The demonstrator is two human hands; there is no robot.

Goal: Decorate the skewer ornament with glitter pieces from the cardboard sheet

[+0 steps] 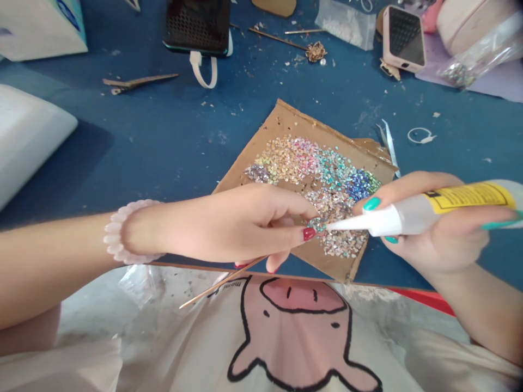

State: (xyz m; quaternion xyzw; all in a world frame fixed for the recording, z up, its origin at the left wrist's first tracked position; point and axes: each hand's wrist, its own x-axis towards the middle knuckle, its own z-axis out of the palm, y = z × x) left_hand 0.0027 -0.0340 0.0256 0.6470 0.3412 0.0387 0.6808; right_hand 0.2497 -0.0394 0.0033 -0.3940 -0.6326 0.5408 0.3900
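a small glittering piece [315, 224] sat pinched between the thumb and index finger of the left hand [241, 223], just over the near half of a cardboard sheet [269, 130]. a slim coppery stick [223, 281] slanted out from beneath that hand toward the lap; its upper end was hidden by the fingers. the right hand [447, 247] had its fingers wrapped around a bottle [414, 215] with a yellow label, its white nozzle [351, 224] aimed at the piece. the tip was right at the piece's edge, though i could not tell if they touched.

under and beyond the hands, tiny shiny chips [304, 163] lay on the cardboard in patches of yellow, pink, teal, blue and pale mixed tones. tweezers [391, 144] rested by its right corner, with a white looped tie [420, 135] near them on the blue table [143, 152]. farther off lay a clip [141, 83], a dark phone [197, 24], a gold stick with a flower-like end [316, 51], a clear bag [347, 24] and a pink-cased phone [404, 35].
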